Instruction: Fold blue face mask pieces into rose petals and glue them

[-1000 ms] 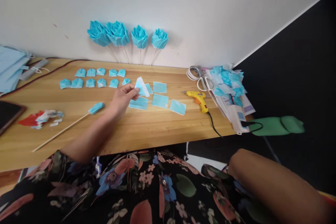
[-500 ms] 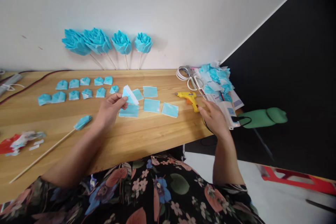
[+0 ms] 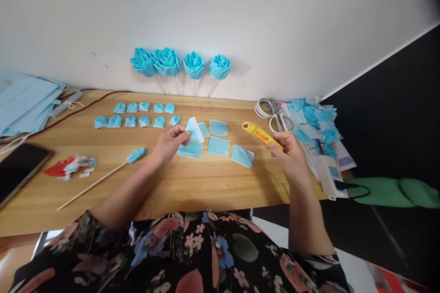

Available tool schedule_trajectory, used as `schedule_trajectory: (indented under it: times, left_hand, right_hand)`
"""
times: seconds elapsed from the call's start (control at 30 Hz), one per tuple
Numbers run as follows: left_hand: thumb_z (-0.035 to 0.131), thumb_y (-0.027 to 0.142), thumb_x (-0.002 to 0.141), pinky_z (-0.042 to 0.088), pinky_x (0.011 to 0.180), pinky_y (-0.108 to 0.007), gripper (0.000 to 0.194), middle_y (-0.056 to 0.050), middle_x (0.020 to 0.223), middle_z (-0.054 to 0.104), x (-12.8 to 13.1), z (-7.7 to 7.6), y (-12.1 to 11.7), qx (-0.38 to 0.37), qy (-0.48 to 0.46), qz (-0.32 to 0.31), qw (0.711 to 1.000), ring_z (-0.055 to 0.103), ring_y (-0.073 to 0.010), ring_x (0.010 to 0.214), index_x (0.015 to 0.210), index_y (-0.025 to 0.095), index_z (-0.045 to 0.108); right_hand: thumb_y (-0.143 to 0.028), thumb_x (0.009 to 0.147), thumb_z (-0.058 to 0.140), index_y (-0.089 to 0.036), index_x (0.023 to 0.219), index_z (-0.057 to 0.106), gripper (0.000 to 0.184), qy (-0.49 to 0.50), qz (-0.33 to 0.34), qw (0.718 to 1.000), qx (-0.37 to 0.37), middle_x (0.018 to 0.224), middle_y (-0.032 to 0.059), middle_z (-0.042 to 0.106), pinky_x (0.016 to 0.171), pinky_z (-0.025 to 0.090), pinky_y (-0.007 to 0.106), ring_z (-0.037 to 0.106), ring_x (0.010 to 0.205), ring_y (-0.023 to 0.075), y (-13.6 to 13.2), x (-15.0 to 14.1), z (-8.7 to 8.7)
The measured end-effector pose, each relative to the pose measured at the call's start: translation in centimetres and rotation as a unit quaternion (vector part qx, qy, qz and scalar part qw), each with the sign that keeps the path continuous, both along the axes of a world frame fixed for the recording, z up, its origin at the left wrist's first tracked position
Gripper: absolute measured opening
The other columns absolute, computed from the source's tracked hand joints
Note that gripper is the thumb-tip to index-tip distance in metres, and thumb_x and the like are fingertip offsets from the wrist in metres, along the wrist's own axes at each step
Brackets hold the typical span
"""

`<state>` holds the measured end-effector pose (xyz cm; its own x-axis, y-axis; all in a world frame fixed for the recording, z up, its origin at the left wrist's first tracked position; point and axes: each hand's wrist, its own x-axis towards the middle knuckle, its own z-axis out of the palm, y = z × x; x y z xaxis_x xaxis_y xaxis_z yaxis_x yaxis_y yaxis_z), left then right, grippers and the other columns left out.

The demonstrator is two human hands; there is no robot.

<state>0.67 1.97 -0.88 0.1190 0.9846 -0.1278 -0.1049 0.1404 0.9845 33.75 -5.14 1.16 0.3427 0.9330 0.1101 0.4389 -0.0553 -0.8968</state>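
At a wooden bench [image 3: 206, 187] set against a white wall, the right hand [image 3: 290, 155] grips a yellow glue gun [image 3: 259, 132] by its handle, lifted off the surface with its nozzle angled up and to the left. The left hand [image 3: 170, 144] pinches a folded blue paper piece [image 3: 194, 128] between thumb and fingertips, holding it just above the bench. Directly beneath and beside that piece lie four flat blue squares [image 3: 219, 146], spread between the two hands. Farther left, a wooden skewer [image 3: 99, 178] with a small blue bud at its tip rests diagonally on the bench, near a scrap of red and white wrapper [image 3: 68, 166]. Two rows of folded blue petals [image 3: 137, 114] sit behind the left hand. Four finished blue paper roses [image 3: 178, 62] on sticks lean against the wall. Beyond the right hand, scissors [image 3: 280, 119] lie beside a heap of blue offcuts [image 3: 312, 119]. A dark phone [image 3: 17, 169] occupies the far left edge.
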Motion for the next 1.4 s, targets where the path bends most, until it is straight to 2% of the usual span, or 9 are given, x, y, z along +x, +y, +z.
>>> schedule_trajectory:
  times: [0.17, 0.27, 0.5, 0.67, 0.8, 1.0, 1.2, 1.3, 1.4]
  left_hand:
    - [0.073, 0.039, 0.073, 0.038, 0.062, -0.026, 0.026, 0.002, 0.058, 0.057, -0.3, 0.4, 0.0, 0.005, -0.011, 0.001, 1.000, 0.048, -0.0103, 0.058, 0.067, 0.018, 0.059]
    - [0.073, 0.039, 0.074, 0.038, 0.062, -0.026, 0.026, 0.002, 0.058, 0.057, -0.4, 0.5, 0.1, 0.005, -0.017, 0.008, 1.000, 0.048, -0.0106, 0.058, 0.067, 0.018, 0.059]
    - [0.075, 0.040, 0.072, 0.038, 0.061, -0.026, 0.027, 0.002, 0.058, 0.057, -0.4, 0.3, 0.2, 0.005, -0.011, 0.008, 1.000, 0.049, -0.0112, 0.058, 0.066, 0.018, 0.059]
    - [0.075, 0.041, 0.071, 0.038, 0.061, -0.026, 0.027, 0.002, 0.058, 0.057, -0.4, 0.4, 0.1, 0.002, -0.008, 0.007, 1.000, 0.048, -0.0111, 0.058, 0.068, 0.018, 0.060]
    - [0.075, 0.042, 0.071, 0.038, 0.062, -0.026, 0.028, 0.002, 0.058, 0.057, -0.4, 0.6, 0.1, 0.005, -0.008, 0.002, 1.000, 0.048, -0.0107, 0.058, 0.066, 0.018, 0.060]
    - [0.075, 0.040, 0.071, 0.040, 0.062, -0.026, 0.027, 0.002, 0.057, 0.058, -0.4, 0.6, 0.2, 0.000, -0.013, 0.015, 1.000, 0.050, -0.0111, 0.058, 0.067, 0.018, 0.059]
    - [0.075, 0.040, 0.071, 0.041, 0.062, -0.027, 0.027, 0.003, 0.056, 0.057, -0.5, 0.6, 0.4, 0.002, -0.019, 0.021, 1.000, 0.050, -0.0113, 0.057, 0.066, 0.019, 0.058]
    - [0.078, 0.040, 0.068, 0.040, 0.061, -0.027, 0.029, 0.003, 0.056, 0.057, -0.4, 0.4, 0.5, -0.004, -0.016, 0.021, 1.000, 0.049, -0.0108, 0.056, 0.065, 0.019, 0.058]
    - [0.080, 0.041, 0.066, 0.038, 0.059, -0.026, 0.031, 0.003, 0.056, 0.057, -0.4, 0.2, 0.6, -0.012, -0.012, 0.016, 1.000, 0.047, -0.0100, 0.055, 0.065, 0.018, 0.058]
  right_hand:
    - [-0.031, 0.076, 0.072, -0.027, 0.125, 0.060, 0.051, 0.047, 0.008, 0.992, 0.116, 0.119, 0.0063, 0.067, 0.092, 0.052, 0.041, 0.063, 0.112, 0.0243, 2.1, -2.6, 2.1]
    - [-0.031, 0.076, 0.069, -0.028, 0.126, 0.060, 0.051, 0.105, -0.048, 0.976, 0.187, 0.131, 0.0055, 0.062, 0.088, 0.054, 0.040, 0.063, 0.111, 0.0234, 3.0, -3.4, 2.1]
    - [-0.037, 0.072, 0.073, -0.024, 0.088, 0.063, 0.022, 0.245, 0.086, 0.964, -0.047, 0.100, 0.0041, 0.070, 0.051, 0.050, 0.025, 0.067, 0.084, 0.0186, 3.1, -4.7, 2.0]
    - [-0.034, 0.072, 0.076, -0.028, 0.106, 0.060, 0.038, 0.241, 0.070, 0.968, -0.026, 0.112, 0.0014, 0.070, 0.057, 0.055, 0.024, 0.068, 0.085, 0.0159, 3.5, -4.7, 3.7]
    - [-0.033, 0.073, 0.075, -0.027, 0.102, 0.062, 0.032, 0.250, 0.115, 0.960, -0.040, 0.109, 0.0032, 0.072, 0.059, 0.057, 0.026, 0.068, 0.083, 0.0166, 3.9, -4.8, 6.2]
    - [-0.047, 0.077, 0.066, -0.028, 0.102, 0.063, 0.032, 0.220, 0.144, 0.964, 0.038, 0.122, 0.0050, 0.068, 0.061, 0.058, 0.027, 0.066, 0.108, 0.0226, 4.4, -6.3, 8.8]
    - [-0.061, 0.069, 0.070, -0.026, 0.099, 0.063, 0.047, 0.219, 0.178, 0.959, 0.003, 0.102, 0.0091, 0.075, 0.034, 0.034, 0.022, 0.069, 0.074, 0.0212, 5.6, -5.9, 4.2]
    - [-0.062, 0.071, 0.070, -0.022, 0.086, 0.066, 0.043, 0.227, 0.223, 0.946, -0.060, 0.086, 0.0077, 0.075, 0.034, 0.033, 0.025, 0.054, 0.044, 0.0118, 5.7, -5.6, 1.1]
    - [-0.066, 0.078, 0.064, -0.021, 0.081, 0.069, 0.046, 0.234, 0.226, 0.944, -0.061, 0.081, 0.0077, 0.074, 0.039, 0.041, 0.028, 0.054, 0.044, 0.0125, 5.3, -5.7, -0.8]
